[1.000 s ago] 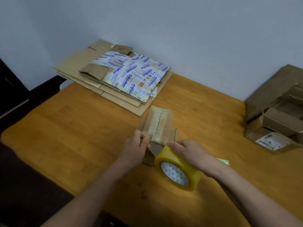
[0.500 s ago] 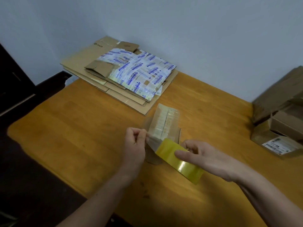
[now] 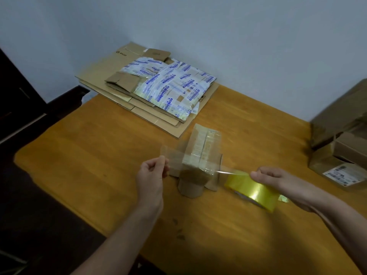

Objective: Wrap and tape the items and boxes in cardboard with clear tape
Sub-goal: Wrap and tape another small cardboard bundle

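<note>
A small cardboard-wrapped package (image 3: 200,155) lies in the middle of the wooden table (image 3: 89,151), with loose cardboard flaps at its near end. A strip of clear tape (image 3: 174,157) stretches across in front of the package. My left hand (image 3: 153,175) pinches the strip's free end to the left of the package. To the right, my right hand (image 3: 278,179) grips the yellowish tape roll (image 3: 252,189), held just above the table. The strip runs from the roll to my left fingers.
A stack of flattened cardboard (image 3: 111,84) with a printed plastic mailer (image 3: 170,84) on top lies at the table's far left by the wall. Several brown boxes (image 3: 341,139), one with a shipping label, sit at the right edge. Dark furniture (image 3: 17,104) stands left.
My hands have moved apart: the roll went right and the left hand went left, and a longer strip of tape has come off the roll across the package's near end.
</note>
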